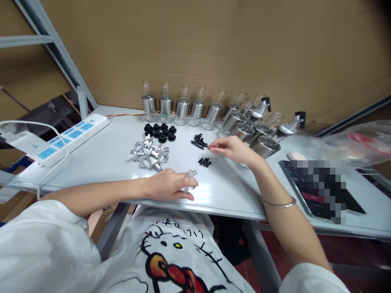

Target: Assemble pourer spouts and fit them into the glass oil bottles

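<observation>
A silvery fitting (pixel 191 174) sits between thumb and fingers of the left hand (pixel 170 185), nearer the wearer than the heap of black strips (pixel 199 141). At that heap's right edge, the right hand (pixel 226 148) has thumb and forefinger pinched narrow; whether they grip a strip, I cannot tell. Just on the heap's near side lie small black pieces (pixel 205 162); left of it, black stoppers (pixel 160 132) and more silvery fittings (pixel 148 154). Beyond it stand metal-sleeved bottles (pixel 182 109); far left of it lies a power strip (pixel 73 138).
</observation>
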{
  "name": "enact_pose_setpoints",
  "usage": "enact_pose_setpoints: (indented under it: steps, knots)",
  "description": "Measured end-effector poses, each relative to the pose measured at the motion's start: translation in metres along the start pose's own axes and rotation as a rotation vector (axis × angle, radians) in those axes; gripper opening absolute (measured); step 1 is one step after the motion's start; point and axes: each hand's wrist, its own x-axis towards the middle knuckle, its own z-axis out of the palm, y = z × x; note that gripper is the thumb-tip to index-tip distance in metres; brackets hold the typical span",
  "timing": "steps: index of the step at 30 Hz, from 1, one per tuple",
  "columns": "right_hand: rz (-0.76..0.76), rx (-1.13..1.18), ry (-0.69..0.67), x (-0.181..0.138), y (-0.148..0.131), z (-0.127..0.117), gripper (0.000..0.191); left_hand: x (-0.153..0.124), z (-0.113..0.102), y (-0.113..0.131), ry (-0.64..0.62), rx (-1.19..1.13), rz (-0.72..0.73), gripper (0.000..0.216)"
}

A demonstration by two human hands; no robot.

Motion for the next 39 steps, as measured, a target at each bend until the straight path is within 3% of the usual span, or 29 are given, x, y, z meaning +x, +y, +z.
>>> enact_pose_setpoints:
  steps: [3, 9, 13, 21, 25, 27, 30, 34, 39]
  knots:
    - [0.025, -0.009, -0.097, 0.002, 0.006, 0.003, 0.03, 0.001, -0.001, -0.001, 0.033, -0.016, 0.004, 0.031]
    - [-0.031, -0.024, -0.141, 0.003, 0.01, 0.006, 0.021, 0.002, -0.003, -0.001, 0.034, -0.056, 0.012, 0.031]
    - [-0.09, -0.073, -0.142, 0.003, 0.013, 0.006, 0.018, 0.0, -0.002, -0.002, 0.007, -0.075, -0.007, 0.032]
    - [-0.067, -0.121, -0.171, 0.004, 0.013, 0.01, 0.018, 0.002, -0.002, -0.002, 0.052, -0.022, 0.029, 0.033]
    - [-0.049, -0.122, -0.114, 0.002, 0.008, 0.009, 0.015, 0.002, -0.003, -0.002, 0.043, -0.024, 0.025, 0.034]
    - [-0.03, -0.054, -0.028, 0.0, 0.004, 0.007, 0.014, 0.002, -0.003, -0.002, 0.03, -0.027, 0.019, 0.034]
    - [0.0, 0.241, 0.02, -0.005, -0.007, 0.006, 0.017, 0.003, -0.004, -0.001, 0.017, -0.025, 0.009, 0.035]
    - [-0.061, 0.646, -0.048, -0.008, -0.023, 0.016, 0.022, 0.003, -0.003, -0.001, 0.063, -0.005, 0.039, 0.032]
    - [-0.084, 0.754, -0.176, -0.008, -0.034, 0.034, 0.02, 0.003, -0.002, -0.002, 0.049, 0.024, 0.021, 0.034]
